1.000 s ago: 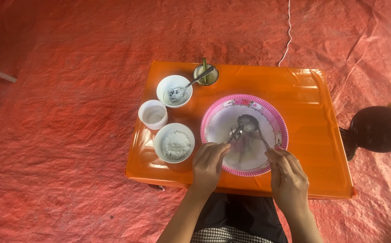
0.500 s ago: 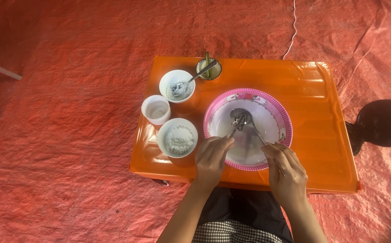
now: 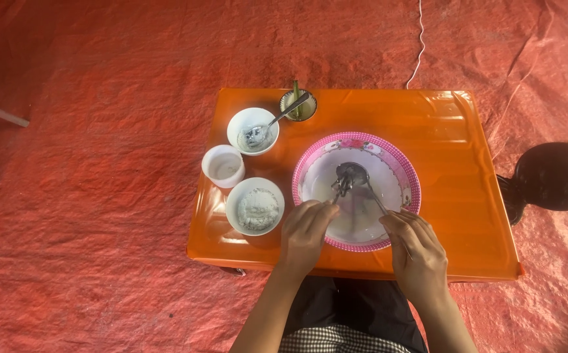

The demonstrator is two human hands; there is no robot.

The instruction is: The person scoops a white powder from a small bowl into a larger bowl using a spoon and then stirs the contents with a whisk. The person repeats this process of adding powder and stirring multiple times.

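Nearest the camera, at the bottom centre of the frame, I saw my left hand (image 3: 305, 229) with its fingers closed around the handle of a small metal fork (image 3: 340, 188), its tines inside the bowl. Just right of it, my right hand (image 3: 414, 245) had its fingers closed around the thin handle of a metal spoon (image 3: 352, 174), whose bowl lay against the fork tips. Both tools met over the pale, wet floor of the wide, shallow, pink-rimmed plastic bowl (image 3: 401, 170), which sat right of centre on the low orange plastic bench (image 3: 454, 131).

Compared with a second earlier, the spoon head had moved from the middle of the bowl toward its upper left, and the fork had followed it; both hands sat a little lower on the near rim. I judged that the working of the small dark lump between spoon and fork was going on, not finished.

Left of the big bowl stood a small white bowl of pale grains (image 3: 255, 206), above it a white cup (image 3: 223, 166), then a white bowl with a spoon resting in it (image 3: 252, 131). Farthest, at the bench's upper edge, stood a small dark cup with a green stalk (image 3: 297, 104). A red woven mat (image 3: 101, 98) covered the floor all around.
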